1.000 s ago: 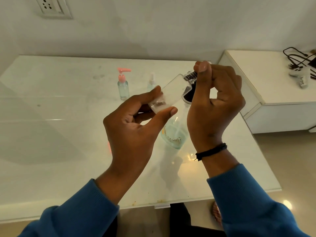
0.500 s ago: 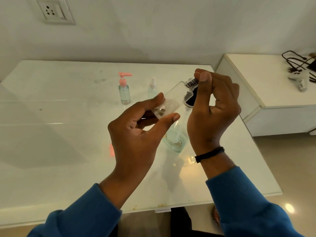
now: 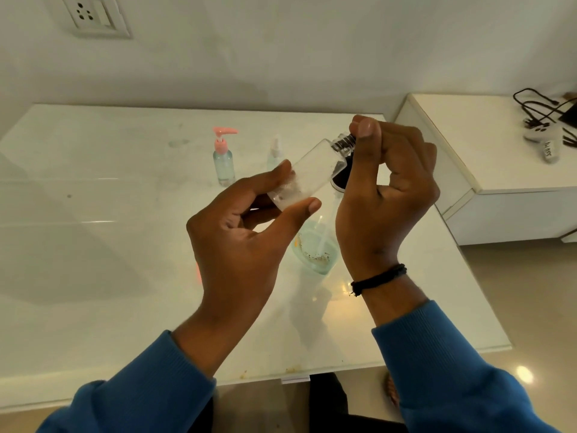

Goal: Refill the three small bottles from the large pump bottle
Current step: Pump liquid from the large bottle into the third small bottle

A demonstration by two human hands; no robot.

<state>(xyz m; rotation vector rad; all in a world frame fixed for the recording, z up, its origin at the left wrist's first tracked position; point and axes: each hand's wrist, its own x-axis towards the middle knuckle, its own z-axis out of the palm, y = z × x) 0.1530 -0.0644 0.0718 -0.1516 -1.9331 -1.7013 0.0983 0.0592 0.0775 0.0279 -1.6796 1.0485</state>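
My left hand point(image 3: 237, 242) grips the base of a small clear bottle point(image 3: 307, 173), tilted with its neck up and to the right. My right hand point(image 3: 384, 195) pinches the dark cap point(image 3: 343, 143) on that neck. Under my hands stands the large clear pump bottle point(image 3: 315, 250) with pale blue liquid and brown specks at its bottom; its black pump head point(image 3: 338, 178) shows behind the small bottle. Farther back on the table stand a small bottle with a pink pump point(image 3: 223, 159) and a small clear spray bottle point(image 3: 274, 154).
The white glossy table point(image 3: 93, 245) ends at a front edge near my sleeves. A white side cabinet point(image 3: 487, 182) stands to the right, carrying black cables point(image 3: 543, 110) and a white device point(image 3: 543, 142). A wall socket point(image 3: 90, 14) is at the upper left.
Both hands stay on the small bottle and its cap, with only slight shifts. The view has tilted a little, so everything sits slightly lower in frame.
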